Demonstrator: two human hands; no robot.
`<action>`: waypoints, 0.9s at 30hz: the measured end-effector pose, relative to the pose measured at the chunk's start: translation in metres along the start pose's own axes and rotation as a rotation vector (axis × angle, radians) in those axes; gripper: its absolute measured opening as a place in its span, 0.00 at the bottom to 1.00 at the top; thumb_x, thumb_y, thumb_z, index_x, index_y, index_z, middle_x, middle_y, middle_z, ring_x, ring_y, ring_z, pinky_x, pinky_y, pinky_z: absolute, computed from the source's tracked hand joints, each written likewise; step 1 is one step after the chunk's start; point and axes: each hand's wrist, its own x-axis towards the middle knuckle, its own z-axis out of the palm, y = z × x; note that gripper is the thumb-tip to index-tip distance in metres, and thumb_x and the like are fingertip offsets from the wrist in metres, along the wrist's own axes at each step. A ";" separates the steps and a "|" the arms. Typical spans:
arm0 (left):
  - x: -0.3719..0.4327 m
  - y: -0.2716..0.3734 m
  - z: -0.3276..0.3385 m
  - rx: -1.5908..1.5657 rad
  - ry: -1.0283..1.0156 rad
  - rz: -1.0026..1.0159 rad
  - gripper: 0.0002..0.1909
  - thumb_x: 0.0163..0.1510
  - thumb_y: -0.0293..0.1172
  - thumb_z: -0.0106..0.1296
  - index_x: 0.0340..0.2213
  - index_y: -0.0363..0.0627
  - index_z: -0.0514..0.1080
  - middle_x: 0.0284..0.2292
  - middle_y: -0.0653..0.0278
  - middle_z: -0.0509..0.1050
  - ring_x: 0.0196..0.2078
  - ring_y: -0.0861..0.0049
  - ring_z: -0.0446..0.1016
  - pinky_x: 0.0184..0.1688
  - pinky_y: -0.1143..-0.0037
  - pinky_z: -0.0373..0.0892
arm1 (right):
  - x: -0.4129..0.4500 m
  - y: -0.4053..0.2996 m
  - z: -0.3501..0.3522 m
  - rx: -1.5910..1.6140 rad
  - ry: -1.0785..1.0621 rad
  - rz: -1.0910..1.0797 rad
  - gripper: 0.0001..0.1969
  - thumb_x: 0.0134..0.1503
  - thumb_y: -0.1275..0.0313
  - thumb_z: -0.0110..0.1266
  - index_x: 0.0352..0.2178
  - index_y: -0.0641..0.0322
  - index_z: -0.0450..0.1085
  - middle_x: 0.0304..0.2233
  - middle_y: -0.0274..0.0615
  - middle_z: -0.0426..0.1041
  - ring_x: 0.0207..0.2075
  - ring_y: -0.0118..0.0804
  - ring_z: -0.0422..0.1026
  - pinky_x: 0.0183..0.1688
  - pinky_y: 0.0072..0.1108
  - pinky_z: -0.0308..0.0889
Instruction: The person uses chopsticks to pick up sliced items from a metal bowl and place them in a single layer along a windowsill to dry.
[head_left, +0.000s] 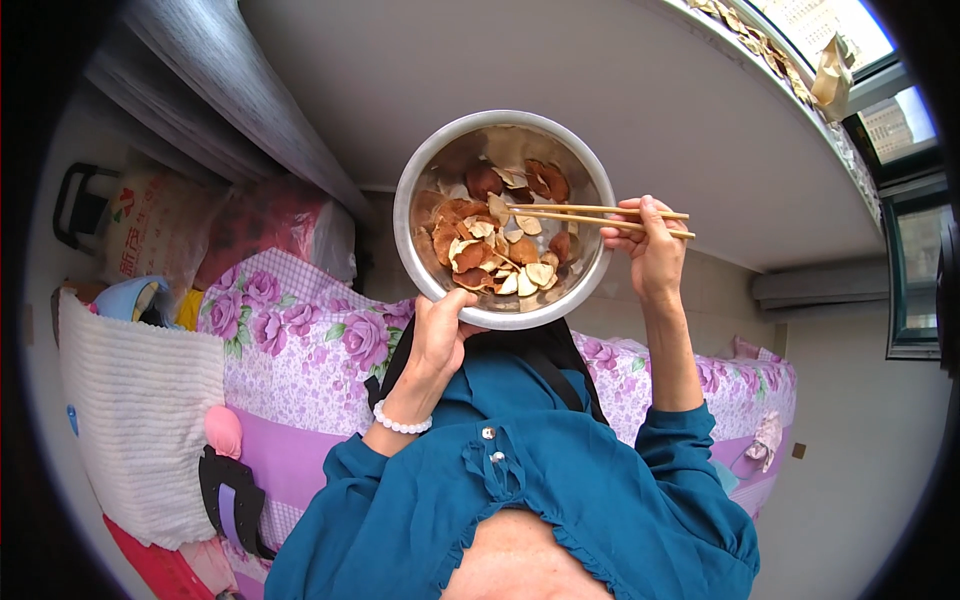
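Note:
My left hand (442, 330) grips the near left rim of a stainless steel bowl (504, 319), its thumb over the edge. Inside lie dried brown mushroom caps (451, 217), mostly at the left and the back, and pale dried slices (538, 273) towards the near side. In my right hand (651, 244) is a pair of wooden chopsticks (585, 215), which reach over the right rim into the bowl. Their tips are at a pale brown piece (498, 208) near the middle; whether they pinch it I cannot tell.
A bed with a floral purple cover (300, 375) stretches behind the bowl and me. Plastic bags (157, 232) and a grey curtain (247, 82) are at the left. More dried pieces (757, 45) lie on the windowsill at the upper right, beside a paper bag (832, 79).

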 end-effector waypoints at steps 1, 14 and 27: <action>0.001 -0.001 -0.001 0.010 0.000 -0.010 0.18 0.43 0.21 0.43 0.39 0.25 0.63 0.32 0.53 0.72 0.29 0.69 0.75 0.29 0.73 0.76 | 0.000 0.001 0.002 -0.001 0.000 -0.003 0.14 0.58 0.69 0.41 0.28 0.72 0.68 0.22 0.49 0.72 0.19 0.35 0.74 0.21 0.19 0.72; 0.004 0.008 -0.001 -0.046 0.024 0.022 0.17 0.43 0.21 0.43 0.37 0.26 0.65 0.31 0.53 0.73 0.29 0.66 0.75 0.26 0.71 0.74 | 0.020 -0.077 0.028 0.089 -0.059 -0.306 0.15 0.59 0.66 0.41 0.26 0.69 0.67 0.21 0.46 0.71 0.18 0.37 0.72 0.19 0.23 0.71; -0.002 0.016 -0.018 -0.069 0.063 0.019 0.17 0.44 0.20 0.43 0.38 0.24 0.64 0.32 0.51 0.73 0.30 0.65 0.75 0.28 0.70 0.74 | 0.172 -0.149 0.124 0.435 -0.012 -0.444 0.14 0.59 0.67 0.39 0.30 0.70 0.64 0.27 0.52 0.72 0.28 0.45 0.75 0.32 0.28 0.74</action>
